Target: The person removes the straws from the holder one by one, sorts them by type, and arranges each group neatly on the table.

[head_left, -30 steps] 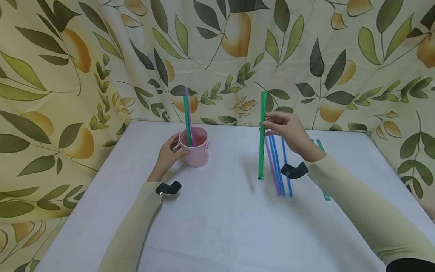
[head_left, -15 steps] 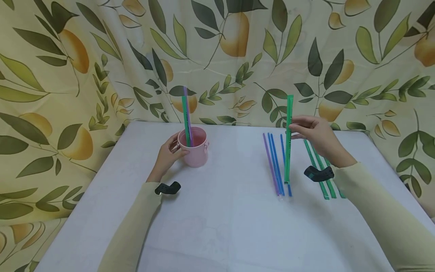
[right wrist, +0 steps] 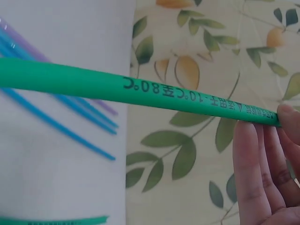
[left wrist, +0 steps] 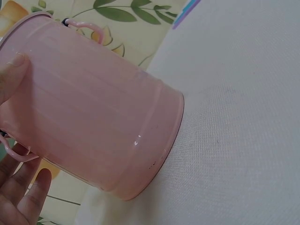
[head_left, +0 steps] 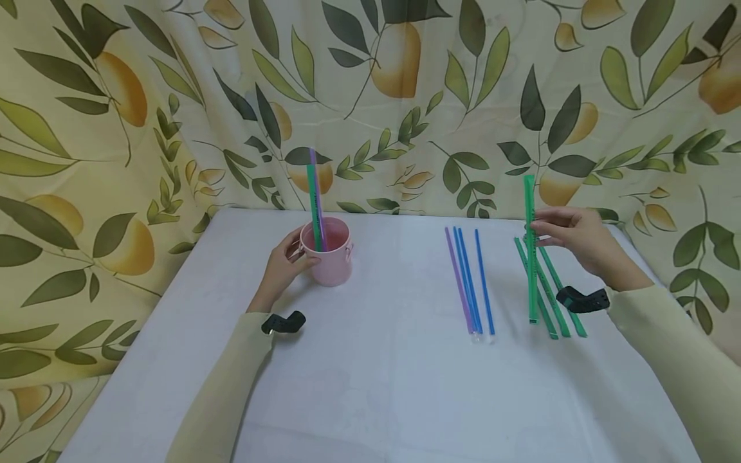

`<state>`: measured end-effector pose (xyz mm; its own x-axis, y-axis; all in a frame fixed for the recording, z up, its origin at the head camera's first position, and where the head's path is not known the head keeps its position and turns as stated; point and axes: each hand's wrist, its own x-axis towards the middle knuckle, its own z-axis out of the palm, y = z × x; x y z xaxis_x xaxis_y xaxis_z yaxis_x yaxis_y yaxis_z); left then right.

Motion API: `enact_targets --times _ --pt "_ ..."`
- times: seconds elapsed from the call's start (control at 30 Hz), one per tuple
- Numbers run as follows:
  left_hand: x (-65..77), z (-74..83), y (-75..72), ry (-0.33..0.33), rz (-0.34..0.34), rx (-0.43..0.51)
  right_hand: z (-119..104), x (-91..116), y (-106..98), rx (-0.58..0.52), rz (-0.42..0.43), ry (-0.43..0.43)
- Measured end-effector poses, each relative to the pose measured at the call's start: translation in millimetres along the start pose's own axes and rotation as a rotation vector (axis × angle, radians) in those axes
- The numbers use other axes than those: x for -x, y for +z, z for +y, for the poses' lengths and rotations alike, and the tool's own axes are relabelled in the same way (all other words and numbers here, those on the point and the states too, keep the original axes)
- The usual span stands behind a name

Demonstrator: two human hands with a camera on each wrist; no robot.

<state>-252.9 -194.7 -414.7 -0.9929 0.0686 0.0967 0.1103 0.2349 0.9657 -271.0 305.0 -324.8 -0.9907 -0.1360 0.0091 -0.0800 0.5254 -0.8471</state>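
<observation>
My left hand (head_left: 285,260) grips the side of a small pink bucket (head_left: 332,271), thumb at the front and fingers around behind. The left wrist view shows the bucket (left wrist: 98,103) on the white cloth, with the thumb on its wall and fingers by a loop handle (left wrist: 18,152). A green-wrapped straw (head_left: 314,206) and a purple straw (head_left: 320,200) stand in it. My right hand (head_left: 579,241) pinches another green-wrapped straw (head_left: 530,276) upright, over the green straws at the right. Printed text runs along this straw (right wrist: 154,93) in the right wrist view.
Several green-wrapped straws (head_left: 557,307) lie side by side on the white table (head_left: 382,373) at the right. Left of them lie blue straws (head_left: 485,283) and a purple straw (head_left: 458,276). A curtain (head_left: 370,116) with leaves and fruit hangs behind the table.
My right hand has carried the upright green straw to the right, past the blue straws to the green ones. The left hand keeps its hold on the bucket.
</observation>
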Motion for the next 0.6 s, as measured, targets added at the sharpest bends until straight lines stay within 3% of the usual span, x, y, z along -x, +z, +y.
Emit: enact_targets --times 0.6 --pt "1.2 1.0 1.1 0.001 0.008 -0.005 56.5 -3.8 -52.0 0.039 -0.099 0.067"
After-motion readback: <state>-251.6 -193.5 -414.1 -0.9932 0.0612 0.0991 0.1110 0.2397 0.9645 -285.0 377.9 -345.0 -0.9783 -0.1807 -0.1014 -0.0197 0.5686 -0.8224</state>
